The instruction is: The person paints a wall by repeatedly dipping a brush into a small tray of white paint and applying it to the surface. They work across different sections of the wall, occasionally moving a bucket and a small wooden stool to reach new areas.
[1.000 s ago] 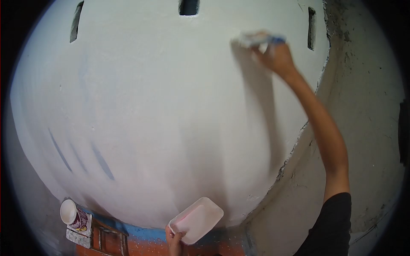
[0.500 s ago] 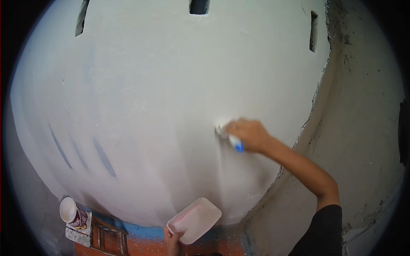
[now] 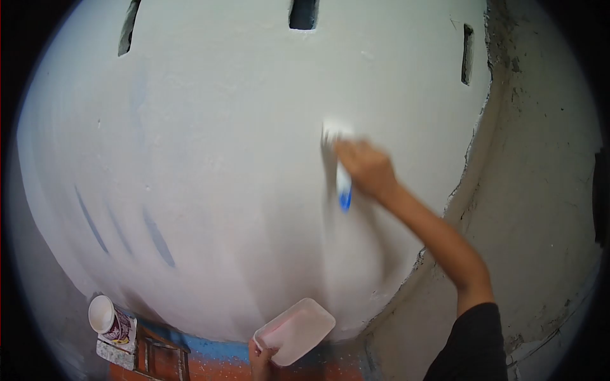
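Observation:
My right hand (image 3: pixel 367 166) grips a paintbrush (image 3: pixel 344 184) with a white handle and a blue tip. The bristles point up against the white-painted wall (image 3: pixel 222 127), a little right of its middle, and are blurred by motion. Low in the view, my left hand (image 3: pixel 262 357) holds a shallow, pale plastic tray (image 3: pixel 302 333) by its lower left end, thumb over the rim. The tray is tilted, and whitish paint coats its inside.
A paint bucket (image 3: pixel 109 319) stands on top of a stepladder (image 3: pixel 159 352) at the lower left. Narrow slots, one a dark opening (image 3: pixel 304 14), cut into the wall's upper part. A rough, chipped edge separates it from a bare grey wall (image 3: pixel 540 190) on the right.
My right hand and the paintbrush have moved up the wall, and the handle now stands more upright. The tray in my left hand has shifted slightly right and down in view.

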`<state>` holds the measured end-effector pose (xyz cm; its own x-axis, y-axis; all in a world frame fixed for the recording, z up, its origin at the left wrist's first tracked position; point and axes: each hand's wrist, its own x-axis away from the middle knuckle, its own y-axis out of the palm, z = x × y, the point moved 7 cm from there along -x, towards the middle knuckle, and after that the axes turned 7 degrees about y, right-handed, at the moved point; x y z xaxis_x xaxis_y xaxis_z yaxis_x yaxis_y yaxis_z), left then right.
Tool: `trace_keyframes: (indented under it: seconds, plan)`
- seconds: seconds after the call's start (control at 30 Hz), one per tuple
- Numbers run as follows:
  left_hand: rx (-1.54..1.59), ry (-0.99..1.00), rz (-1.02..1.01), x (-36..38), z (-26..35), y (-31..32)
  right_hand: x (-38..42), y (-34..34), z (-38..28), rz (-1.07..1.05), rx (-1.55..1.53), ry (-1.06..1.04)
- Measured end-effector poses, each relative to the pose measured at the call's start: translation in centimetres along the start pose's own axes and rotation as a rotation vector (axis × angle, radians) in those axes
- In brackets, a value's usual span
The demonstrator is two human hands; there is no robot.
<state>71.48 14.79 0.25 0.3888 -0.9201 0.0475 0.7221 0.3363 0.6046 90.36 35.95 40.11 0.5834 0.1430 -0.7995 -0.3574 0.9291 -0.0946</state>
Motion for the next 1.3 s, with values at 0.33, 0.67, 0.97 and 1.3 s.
trace_keyframes:
  seconds: [0.33, 0.67, 0.97, 1.3]
  plan:
    - [-0.010, -0.014, 0.076, 0.8, 0.7, -0.8, -3.4, 1.1, 5.3, -0.306, -0.681, 0.524]
    - [0.111, -0.017, 0.123, 1.8, 0.9, -1.0, 4.1, 0.9, -7.7, -0.043, -0.034, 0.103]
    - [0.054, 0.071, 0.135, 2.1, 3.4, -1.7, 9.5, 1.4, -9.1, -0.286, -0.533, 0.337]
    - [0.035, 0.055, 0.143, 1.7, 3.3, -1.3, 13.3, 2.5, -13.1, -0.172, -0.224, 0.314]
